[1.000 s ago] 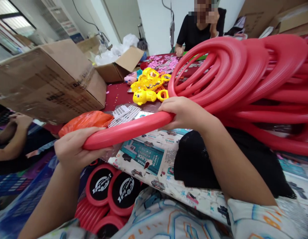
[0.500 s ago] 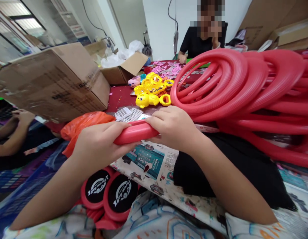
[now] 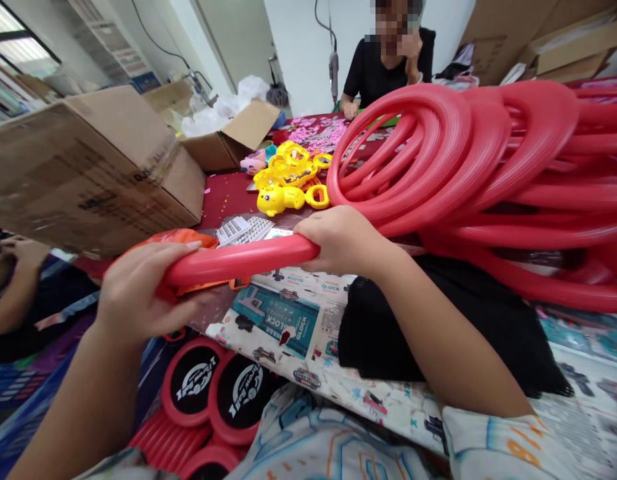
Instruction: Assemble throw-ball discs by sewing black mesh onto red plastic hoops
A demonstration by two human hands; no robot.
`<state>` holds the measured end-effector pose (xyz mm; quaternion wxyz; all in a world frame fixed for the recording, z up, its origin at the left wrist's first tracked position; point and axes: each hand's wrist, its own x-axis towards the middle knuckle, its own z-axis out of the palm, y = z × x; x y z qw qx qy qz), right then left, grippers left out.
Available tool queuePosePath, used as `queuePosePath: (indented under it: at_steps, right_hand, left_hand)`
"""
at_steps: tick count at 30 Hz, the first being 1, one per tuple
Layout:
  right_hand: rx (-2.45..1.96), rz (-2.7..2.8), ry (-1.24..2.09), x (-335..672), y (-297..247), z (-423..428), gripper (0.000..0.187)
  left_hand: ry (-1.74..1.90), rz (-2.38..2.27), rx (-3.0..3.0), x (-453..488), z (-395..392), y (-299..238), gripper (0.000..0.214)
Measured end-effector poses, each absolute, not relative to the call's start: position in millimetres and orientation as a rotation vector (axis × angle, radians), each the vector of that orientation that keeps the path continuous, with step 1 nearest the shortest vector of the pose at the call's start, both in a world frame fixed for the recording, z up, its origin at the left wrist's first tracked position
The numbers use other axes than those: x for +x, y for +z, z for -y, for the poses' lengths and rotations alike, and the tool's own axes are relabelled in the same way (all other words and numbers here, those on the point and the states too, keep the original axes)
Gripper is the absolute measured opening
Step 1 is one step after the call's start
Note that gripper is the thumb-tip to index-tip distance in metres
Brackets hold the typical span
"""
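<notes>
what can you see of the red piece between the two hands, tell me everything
The red piece is smooth, glossy and slightly curved, and looks like plastic or foam. It runs sideways, its right end a little higher in the picture, seen partly against the printed sheet. The right hand grips its right end; the left hand is around its left end. No markings show on it. The hands hide both ends, so its full shape cannot be told.

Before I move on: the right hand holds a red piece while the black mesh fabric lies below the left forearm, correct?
Not quite: the head view shows the black mesh fabric below the right forearm, not the left. The right hand does hold a red piece.
</notes>
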<state>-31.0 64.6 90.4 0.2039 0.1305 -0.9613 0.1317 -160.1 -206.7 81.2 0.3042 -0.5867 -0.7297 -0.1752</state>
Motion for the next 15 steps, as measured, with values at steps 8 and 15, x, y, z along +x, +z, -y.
queuePosePath:
  at_steps: [8, 15]
  right_hand:
    - [0.475, 2.621, 0.313, -28.3, 93.5, -33.8, 0.022]
    - [0.326, 2.603, 0.73, -33.7, 92.3, -97.6, 0.045]
  left_hand:
    - [0.014, 1.989, -1.584, -102.8, 160.7, 108.5, 0.034]
    - [-0.493, 1.996, -1.447, -147.1, 207.0, 96.5, 0.035]
